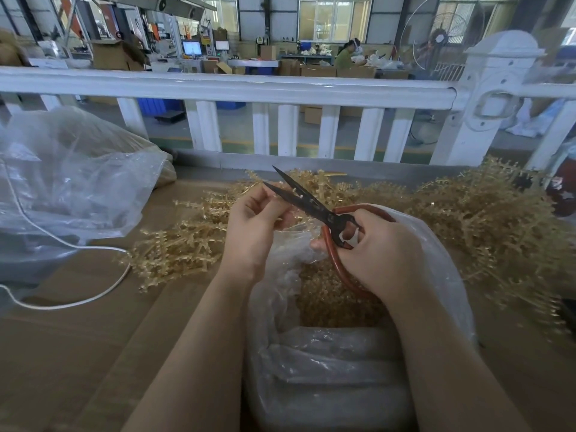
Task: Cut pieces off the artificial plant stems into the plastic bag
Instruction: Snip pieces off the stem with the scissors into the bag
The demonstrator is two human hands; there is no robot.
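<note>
Right hand [378, 254] grips red loop handles of scissors [314, 208] — 2 dark blades parted, tips up-left. Left hand [254, 226] pinches small gold stem piece [288, 219] beside blades, fingers curled. Both hands above open plastic bag [314, 363], cut gold bits inside. Gold artificial plant stems [486, 219] heaped on table [71, 353] beyond and right of bag, more lying left of left hand.

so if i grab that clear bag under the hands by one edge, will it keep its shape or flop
Probably flop: the bag is thin crinkled film, its rim sagging in folds. The cut pieces heaped inside would likely weigh down the bottom and might spill if it tips. The film looks slippery.
</note>
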